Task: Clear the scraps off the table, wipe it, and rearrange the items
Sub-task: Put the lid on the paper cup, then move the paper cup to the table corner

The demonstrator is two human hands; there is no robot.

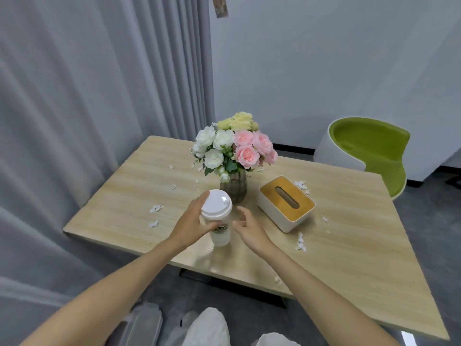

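A white lidded paper cup [217, 216] stands near the middle of the light wooden table [349, 258]. My left hand [190, 221] grips its left side, thumb across the front below the lid. Just right of the cup my right hand [247, 227] hovers with fingers loosely spread, holding nothing. Behind the cup a glass vase of white, pink and yellow flowers [234, 151] stands upright. A white tissue box with a wooden top [287, 203] lies to the right. Several white paper scraps [300, 243] are scattered over the tabletop, some at the left [156, 209].
A green and white chair [369, 151] stands at the far right corner of the table. Grey curtains [74, 121] hang close along the left side. My knees in light trousers [207, 328] show below the table's near edge.
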